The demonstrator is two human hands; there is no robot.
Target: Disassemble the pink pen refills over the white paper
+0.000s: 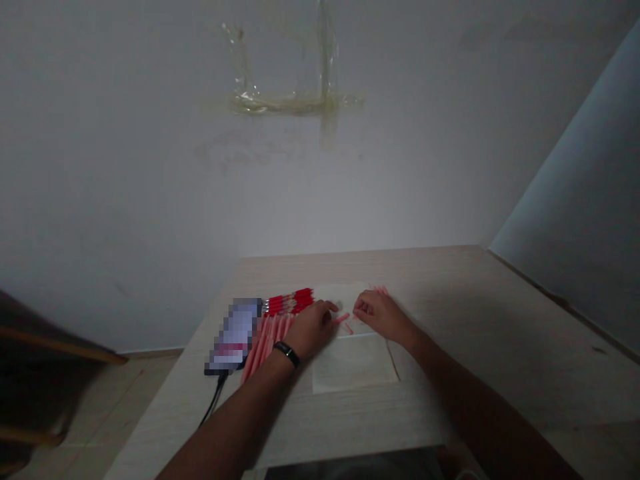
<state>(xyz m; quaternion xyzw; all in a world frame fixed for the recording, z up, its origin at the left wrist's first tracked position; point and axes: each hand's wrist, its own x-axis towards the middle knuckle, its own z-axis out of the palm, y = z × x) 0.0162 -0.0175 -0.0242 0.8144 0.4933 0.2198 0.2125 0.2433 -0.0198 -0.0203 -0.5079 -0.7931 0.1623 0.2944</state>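
Observation:
My left hand [315, 321], with a dark band on its wrist, is closed at the middle of the table on one end of a thin pink stick-like piece [342, 319]. A shorter pink piece [349, 329] lies just below it. Facing it, my right hand [376, 311] has its fingers pinched together; what they hold, if anything, is too small to make out. Under both hands is a pale, thin sheet or pouch [353, 367]. More pink tips [381, 290] show behind my right hand.
Left of my left hand lie a row of red pens or pencils [290, 302] and several long pink pens or sticks [265, 343]. A blurred-out phone [234, 337] with a black cable [214, 399] is beside them. A wall [360, 200] rises behind the table [450, 280].

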